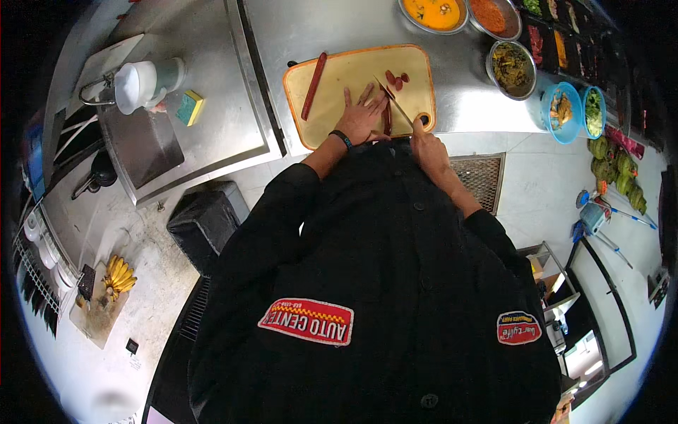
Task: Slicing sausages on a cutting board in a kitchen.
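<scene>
A cream cutting board (349, 79) with an orange rim lies on the steel counter. My left hand (363, 116), a dark band at its wrist, rests on the board with fingers spread, its fingertips against a dark red sausage (387, 117). My right hand (428, 151) is closed around the handle of a kitchen knife (400, 108); the blade points up and left and lies across the sausage near its far end. Several cut sausage slices (398, 83) lie beyond the blade. A whole sausage (314, 86) lies apart at the board's left side.
Steel bowls of orange liquid (434, 13), red paste (488, 16) and dark food (511, 69) stand at the upper right, near blue bowls (569, 130) of food and greens. On the steel surface at left are a sponge (189, 108) and a white pitcher (136, 87).
</scene>
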Demonstrator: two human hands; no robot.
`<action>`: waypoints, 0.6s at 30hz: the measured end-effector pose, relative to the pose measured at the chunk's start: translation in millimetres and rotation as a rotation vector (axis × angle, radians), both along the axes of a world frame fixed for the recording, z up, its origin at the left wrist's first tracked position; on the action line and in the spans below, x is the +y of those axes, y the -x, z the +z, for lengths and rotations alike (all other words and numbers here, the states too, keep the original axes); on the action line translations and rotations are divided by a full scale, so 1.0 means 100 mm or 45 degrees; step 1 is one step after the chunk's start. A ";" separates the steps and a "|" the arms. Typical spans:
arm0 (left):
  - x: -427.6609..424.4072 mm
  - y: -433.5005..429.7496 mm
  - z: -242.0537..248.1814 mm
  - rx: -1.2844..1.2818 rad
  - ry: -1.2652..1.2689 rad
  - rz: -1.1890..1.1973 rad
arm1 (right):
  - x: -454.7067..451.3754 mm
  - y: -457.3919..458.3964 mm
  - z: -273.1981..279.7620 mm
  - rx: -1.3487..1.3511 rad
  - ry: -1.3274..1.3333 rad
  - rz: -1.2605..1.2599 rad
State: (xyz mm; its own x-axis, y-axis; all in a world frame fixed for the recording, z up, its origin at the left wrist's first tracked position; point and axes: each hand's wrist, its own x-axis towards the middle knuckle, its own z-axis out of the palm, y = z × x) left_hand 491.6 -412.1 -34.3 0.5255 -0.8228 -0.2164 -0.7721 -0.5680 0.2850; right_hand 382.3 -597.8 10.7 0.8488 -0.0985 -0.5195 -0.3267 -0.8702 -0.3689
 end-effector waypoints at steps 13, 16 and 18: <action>0.03 0.04 -0.01 -0.067 0.021 0.065 | 0.11 -0.19 -0.30 -0.040 -0.025 -0.036; 0.03 0.07 0.02 -0.064 -0.006 0.064 | 0.06 -0.03 -0.30 -0.063 -0.036 -0.058; 0.02 0.08 0.05 -0.076 -0.050 0.053 | -0.01 0.05 -0.31 -0.100 -0.058 -0.074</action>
